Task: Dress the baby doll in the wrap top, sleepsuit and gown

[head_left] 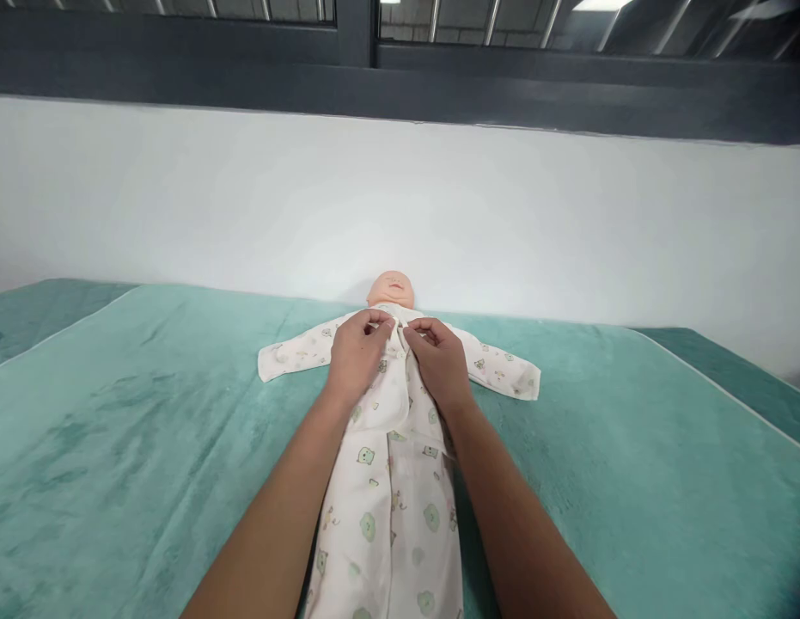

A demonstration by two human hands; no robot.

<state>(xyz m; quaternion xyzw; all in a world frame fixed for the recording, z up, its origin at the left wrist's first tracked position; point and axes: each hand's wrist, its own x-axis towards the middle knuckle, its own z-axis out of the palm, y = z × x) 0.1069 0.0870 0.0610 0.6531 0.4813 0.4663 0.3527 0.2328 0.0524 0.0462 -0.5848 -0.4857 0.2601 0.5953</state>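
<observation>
A baby doll (392,288) lies on its back, head toward the wall, dressed in a white baby jacket (383,404) with small animal prints. Its long sleeves spread out to both sides. Just under the doll's chin, my left hand (359,351) pinches one front edge of the jacket near the neck. Close beside it, my right hand (438,354) has thumb and fingers closed on the other edge at the same height. The fastening between my fingertips is too small to make out. Matching printed trousers (400,524) stretch from the jacket's hem toward me, between my forearms.
A green plush blanket (180,430) covers the surface under the doll, with darker green cloth (735,361) at the right edge. Behind the doll's head rises a white wall (400,198). Above it runs a dark window frame (354,77) with metal bars beyond.
</observation>
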